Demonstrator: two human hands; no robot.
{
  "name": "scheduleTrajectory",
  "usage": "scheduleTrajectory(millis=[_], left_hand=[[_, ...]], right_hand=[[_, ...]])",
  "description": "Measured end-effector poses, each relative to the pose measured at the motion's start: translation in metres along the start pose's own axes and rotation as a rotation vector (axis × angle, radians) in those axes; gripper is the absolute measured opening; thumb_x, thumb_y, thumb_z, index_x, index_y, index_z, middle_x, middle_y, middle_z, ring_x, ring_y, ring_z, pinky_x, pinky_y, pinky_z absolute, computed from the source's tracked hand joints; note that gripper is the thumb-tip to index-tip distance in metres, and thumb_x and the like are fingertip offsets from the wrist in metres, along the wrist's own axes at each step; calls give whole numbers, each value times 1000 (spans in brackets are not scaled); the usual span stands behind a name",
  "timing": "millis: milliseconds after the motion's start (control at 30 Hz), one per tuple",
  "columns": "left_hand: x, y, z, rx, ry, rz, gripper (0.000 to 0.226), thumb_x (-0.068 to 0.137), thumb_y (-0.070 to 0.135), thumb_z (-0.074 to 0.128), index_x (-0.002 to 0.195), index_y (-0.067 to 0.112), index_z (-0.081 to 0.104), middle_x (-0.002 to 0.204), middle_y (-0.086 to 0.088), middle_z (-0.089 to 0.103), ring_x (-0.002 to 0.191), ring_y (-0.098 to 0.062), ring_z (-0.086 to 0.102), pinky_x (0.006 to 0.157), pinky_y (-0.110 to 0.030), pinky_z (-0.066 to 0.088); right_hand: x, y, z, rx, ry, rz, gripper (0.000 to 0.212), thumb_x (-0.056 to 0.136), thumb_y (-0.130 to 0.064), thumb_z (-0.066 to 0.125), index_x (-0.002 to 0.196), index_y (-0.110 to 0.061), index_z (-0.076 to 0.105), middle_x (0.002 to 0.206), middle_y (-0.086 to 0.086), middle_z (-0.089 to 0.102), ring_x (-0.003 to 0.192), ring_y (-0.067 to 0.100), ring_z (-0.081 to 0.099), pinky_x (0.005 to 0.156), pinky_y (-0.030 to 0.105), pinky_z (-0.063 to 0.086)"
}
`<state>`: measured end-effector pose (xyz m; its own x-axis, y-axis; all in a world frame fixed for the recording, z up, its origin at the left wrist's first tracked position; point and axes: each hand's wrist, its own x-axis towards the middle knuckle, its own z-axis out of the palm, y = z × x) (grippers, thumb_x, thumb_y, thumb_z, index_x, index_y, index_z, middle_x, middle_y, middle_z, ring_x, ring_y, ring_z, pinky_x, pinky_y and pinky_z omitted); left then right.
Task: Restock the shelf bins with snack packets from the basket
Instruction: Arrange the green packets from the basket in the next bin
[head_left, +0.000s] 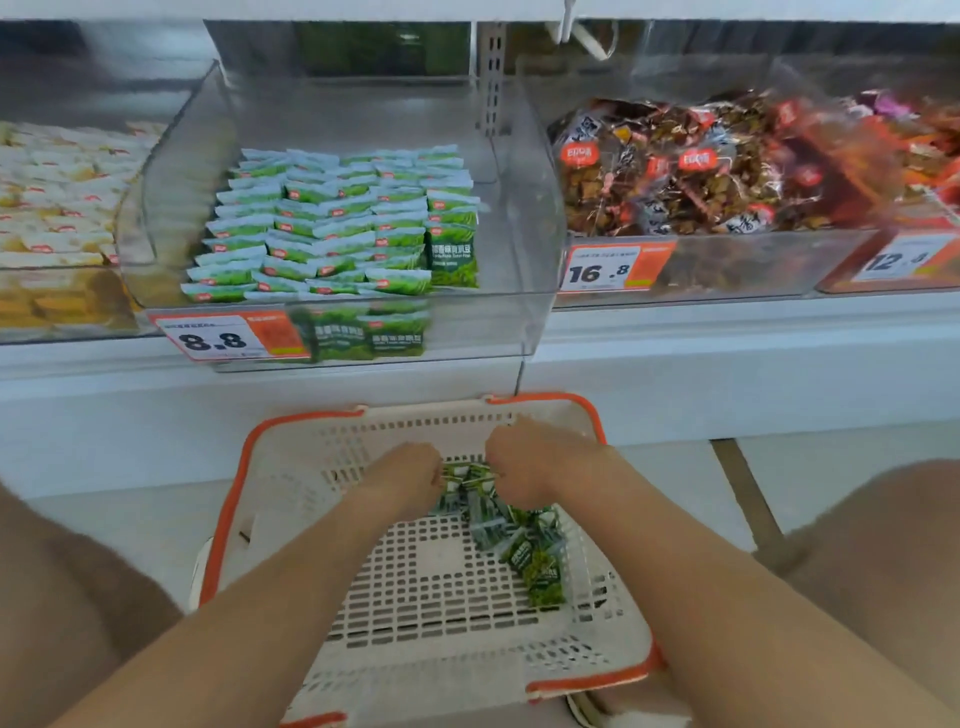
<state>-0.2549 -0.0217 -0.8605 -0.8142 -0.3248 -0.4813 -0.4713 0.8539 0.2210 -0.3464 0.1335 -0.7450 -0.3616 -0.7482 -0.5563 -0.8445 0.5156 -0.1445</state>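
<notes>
Green packets (500, 531) gripped, left hand (405, 476), right hand (536, 461)

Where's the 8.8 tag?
In the head view, the 8.8 tag sits left on the front of the clear bin, beside green packets, above the basket.

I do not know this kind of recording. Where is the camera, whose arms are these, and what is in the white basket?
There is no machine here: a person wears one camera on the head, looking forward and down, so the two bare arms are their own. The left hand and the right hand reach into the basket below the shelf and grip a bunch of green packets; more lie loose beside them. Above, a clear bin holds neat rows of similar stocked packets, with a price tag reading 8.8.
</notes>
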Motion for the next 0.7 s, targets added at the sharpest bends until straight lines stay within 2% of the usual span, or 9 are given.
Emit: scheduleTrajectory(millis=[100,167,233,333,467,533,600,700], left_hand=[[23,-2,39,-132,-22,-81,8,96,12,57,102,9,61,111,-13,66,96,-29,61,81,-41,53],[39,-3,64,-244,6,-133,16,97,8,57,113,9,52,119,-14,59,102,-31,57,78,-36,44],[50,-3,82,-357,61,-169,27,96,7,59,122,6,51,118,-15,58,106,-34,58,79,-36,44],[59,-5,99,-459,136,-237,18,96,5,62,108,12,50,100,-6,54,93,-30,55,75,-36,42],[64,-5,114,-516,196,-351,20,96,6,65,88,17,51,82,-3,57,74,-23,53,67,-41,46],[63,-2,115,-582,197,-350,18,96,2,61,90,16,50,77,-4,55,70,-25,51,61,-41,40],[57,-1,108,-649,197,-343,16,97,-1,54,100,14,50,77,-8,54,67,-26,50,54,-37,34],[45,-2,85,-674,243,-275,25,97,-4,46,104,19,51,76,-9,54,64,-26,50,52,-36,34]], right_hand=[[11,8,8,49,-17,13,4,97,-16,57,99,-13,58,102,6,62,92,27,60,80,36,50],[17,13,11,67,-14,25,14,98,-18,57,109,-12,61,110,10,63,100,29,61,80,35,47],[23,18,15,67,-15,35,23,100,-19,55,120,-10,62,119,10,64,108,30,61,81,34,44],[30,24,21,96,-18,46,23,100,-19,54,120,-12,62,119,10,64,103,29,61,80,34,44],[38,28,25,117,-35,56,19,99,-19,55,116,-14,60,110,8,61,89,26,53,77,36,44],[39,27,23,124,-38,63,13,97,-15,55,110,-15,58,101,6,57,87,25,53,76,36,46],[38,25,20,123,-43,71,6,97,-9,52,96,-15,52,92,2,52,82,23,53,77,39,50],[30,21,11,76,-20,53,28,95,1,51,73,-16,44,79,0,48,67,15,47,73,36,48]])
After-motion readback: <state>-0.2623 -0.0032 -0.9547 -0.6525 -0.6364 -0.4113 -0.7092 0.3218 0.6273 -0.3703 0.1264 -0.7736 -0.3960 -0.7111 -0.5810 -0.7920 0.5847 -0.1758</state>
